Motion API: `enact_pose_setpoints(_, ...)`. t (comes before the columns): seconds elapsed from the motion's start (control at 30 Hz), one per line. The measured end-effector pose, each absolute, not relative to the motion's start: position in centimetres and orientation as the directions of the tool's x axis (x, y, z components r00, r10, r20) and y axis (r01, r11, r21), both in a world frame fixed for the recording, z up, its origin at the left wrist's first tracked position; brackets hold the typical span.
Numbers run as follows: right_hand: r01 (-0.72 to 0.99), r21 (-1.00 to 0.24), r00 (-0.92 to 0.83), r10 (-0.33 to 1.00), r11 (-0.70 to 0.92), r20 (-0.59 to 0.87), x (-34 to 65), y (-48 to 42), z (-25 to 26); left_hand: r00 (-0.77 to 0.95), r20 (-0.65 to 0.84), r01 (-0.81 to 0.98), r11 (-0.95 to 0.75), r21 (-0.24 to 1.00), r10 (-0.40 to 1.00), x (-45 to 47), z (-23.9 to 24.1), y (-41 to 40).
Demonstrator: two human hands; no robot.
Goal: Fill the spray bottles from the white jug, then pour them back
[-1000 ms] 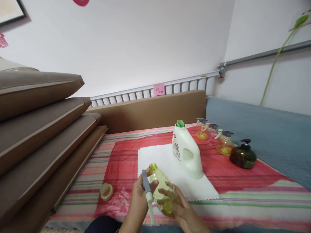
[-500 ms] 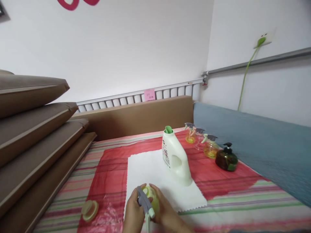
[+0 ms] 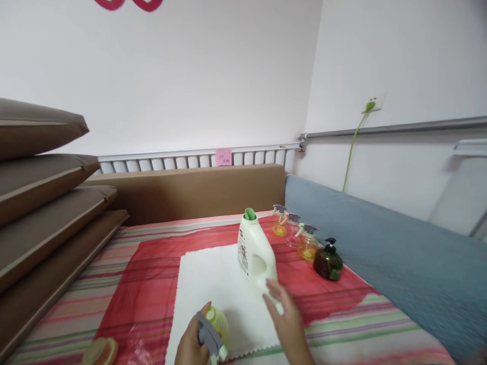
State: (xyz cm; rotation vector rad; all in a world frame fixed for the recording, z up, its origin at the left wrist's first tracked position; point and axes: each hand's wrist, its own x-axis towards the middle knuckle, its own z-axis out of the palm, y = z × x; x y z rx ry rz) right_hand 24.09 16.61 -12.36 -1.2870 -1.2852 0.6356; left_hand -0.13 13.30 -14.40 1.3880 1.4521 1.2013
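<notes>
My left hand (image 3: pixel 191 342) is closed round a small yellow-green bottle (image 3: pixel 217 321) and its grey spray head (image 3: pixel 207 335), near the bottom edge over the white cloth (image 3: pixel 213 284). My right hand (image 3: pixel 284 313) is off the bottle, fingers stretched out, reaching up to the base of the white detergent jug (image 3: pixel 253 251) with a green spout, which stands upright on the cloth. Whether the fingertips touch the jug I cannot tell.
Three small spray bottles (image 3: pixel 294 232) and a dark green pump bottle (image 3: pixel 327 261) stand in a row at the right of the red plastic sheet (image 3: pixel 148 274). A round lid (image 3: pixel 101 351) lies bottom left. Brown cushions (image 3: pixel 45 203) are stacked left; a blue mattress (image 3: pixel 380 253) lies right.
My right hand let go of the yellow-green bottle and moved up and right toward the white jug. The view swung right and upward; the left hand kept the bottle and spray head.
</notes>
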Motion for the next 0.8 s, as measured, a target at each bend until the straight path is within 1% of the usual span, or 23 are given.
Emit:
enact_pose_setpoints(0.07, 0.293, -0.932, 0.4, 0.859, 0.213, 0.321, 26.2, 18.7, -11.3, -0.073, 0.078, 0.293, -0.053, 0.955, 0.994, -0.1, -14.6, 13.3)
enact_pose_setpoints(0.13, 0.304, -0.939, 0.421, 0.862, 0.161, 0.284, 27.1, 21.0, -10.6, -0.054, 0.076, 0.31, -0.056, 0.949, 0.996, -0.1, -14.6, 13.3)
enact_pose_setpoints(0.23, 0.344, -0.937, 0.318, 0.93, 0.067, 0.183, 26.6, 23.3, -9.7, -0.068, 0.075, 0.336, -0.048, 0.941, 0.995, 0.3, -14.4, 13.2)
enact_pose_setpoints(0.3, 0.385, -0.922, 0.261, 0.955, 0.03, 0.14, 25.8, 23.7, -8.9, -0.089, 0.086, 0.353, -0.049, 0.934, 0.992, 0.6, -14.1, 12.9)
enact_pose_setpoints(0.5, 0.497, -0.867, 0.186, 0.969, 0.05, 0.162, 25.7, 21.8, -4.0, -0.126, 0.079, 0.419, -0.019, 0.908, 0.989, 1.1, -13.0, 11.5)
enact_pose_setpoints(0.6, 0.561, -0.827, 0.101, 0.987, 0.048, 0.126, 27.3, 20.0, -1.3, -0.138, 0.086, 0.455, -0.014, 0.89, 0.987, 1.2, -12.7, 10.8)
enact_pose_setpoints(0.7, 0.63, -0.776, 0.013, 0.999, 0.027, 0.045, 29.4, 18.0, 0.6, -0.122, 0.098, 0.478, -0.028, 0.878, 0.988, 1.4, -12.4, 10.4)
enact_pose_setpoints(0.8, 0.715, -0.7, -0.076, 0.994, 0.0, -0.077, 31.2, 16.0, 1.9, -0.105, 0.103, 0.529, -0.032, 0.848, 0.989, 1.5, -11.9, 10.4)
